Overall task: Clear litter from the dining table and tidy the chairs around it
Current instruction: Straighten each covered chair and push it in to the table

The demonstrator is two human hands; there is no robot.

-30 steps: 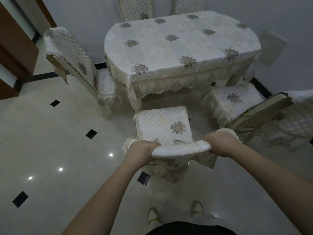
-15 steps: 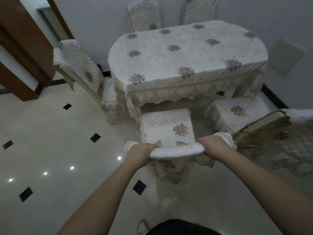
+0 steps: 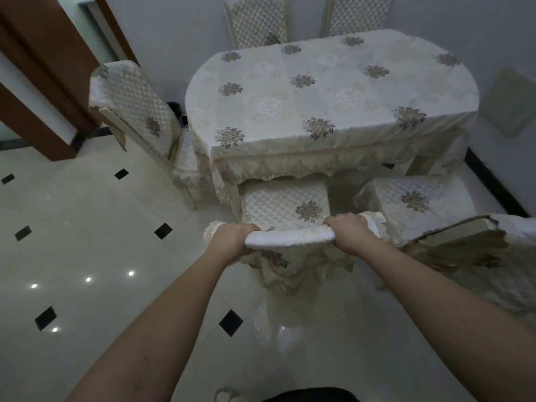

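A dining table (image 3: 333,91) under a cream flowered cloth stands against the wall, and nothing lies on its top. Right in front of me is a chair (image 3: 285,208) with a quilted cover, its seat partly under the table's near edge. My left hand (image 3: 232,239) grips the left end of its backrest top. My right hand (image 3: 351,232) grips the right end. Both hands curl round the padded rail.
A second chair (image 3: 139,111) stands at the table's left end. A third chair (image 3: 417,198) sits to the right, its backrest angled toward me. Two more chair backs (image 3: 258,21) show behind the table. A brown door frame (image 3: 43,71) is at far left; tiled floor lies around.
The chair has slid forward, its seat now reaching under the table's edge. Both hands kept their grip on the backrest and went forward with it.
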